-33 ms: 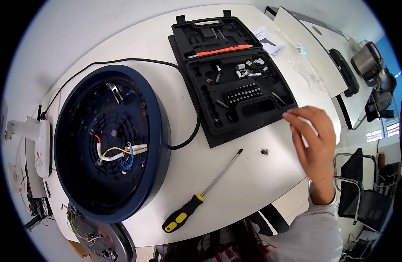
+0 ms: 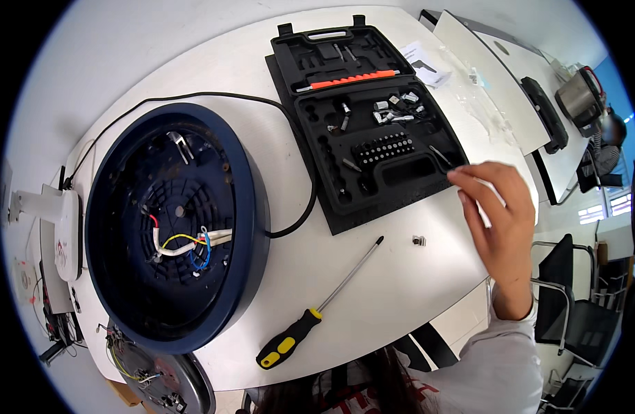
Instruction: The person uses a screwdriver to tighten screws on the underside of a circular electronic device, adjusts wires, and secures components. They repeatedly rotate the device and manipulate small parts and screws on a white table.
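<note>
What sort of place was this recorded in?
Likely a workshop or lab room: an open tool case and a blue housing with exposed wires on a white table.

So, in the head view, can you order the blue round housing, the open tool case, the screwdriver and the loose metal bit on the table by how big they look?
Largest to smallest, by area covered:
1. Blue round housing
2. Open tool case
3. Screwdriver, long but thin
4. Loose metal bit
</note>
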A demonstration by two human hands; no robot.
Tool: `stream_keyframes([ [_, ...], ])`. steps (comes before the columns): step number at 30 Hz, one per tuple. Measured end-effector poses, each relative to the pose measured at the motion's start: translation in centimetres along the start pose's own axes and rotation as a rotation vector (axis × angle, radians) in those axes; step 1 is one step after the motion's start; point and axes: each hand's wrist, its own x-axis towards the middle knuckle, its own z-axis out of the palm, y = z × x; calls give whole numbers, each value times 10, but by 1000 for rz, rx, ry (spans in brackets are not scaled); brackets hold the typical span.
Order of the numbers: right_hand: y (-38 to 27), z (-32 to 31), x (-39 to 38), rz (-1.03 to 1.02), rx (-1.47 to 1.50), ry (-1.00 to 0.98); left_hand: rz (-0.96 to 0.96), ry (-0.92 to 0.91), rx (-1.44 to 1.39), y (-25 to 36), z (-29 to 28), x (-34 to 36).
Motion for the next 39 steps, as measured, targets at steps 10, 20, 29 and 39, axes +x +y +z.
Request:
stream_keyframes([
  [10, -5, 6, 81, -155, 107, -225, 61, -12, 83, -1, 8, -9],
  [20, -10, 55, 83, -360, 253, -508, 123, 28, 101, -11, -23, -4],
  [29, -15, 78, 80, -383, 259, -529, -146, 191, -27, -3, -10, -7],
  [39, -40, 59, 99, -296, 350, -358, -426, 170, -377, 27, 18, -31],
])
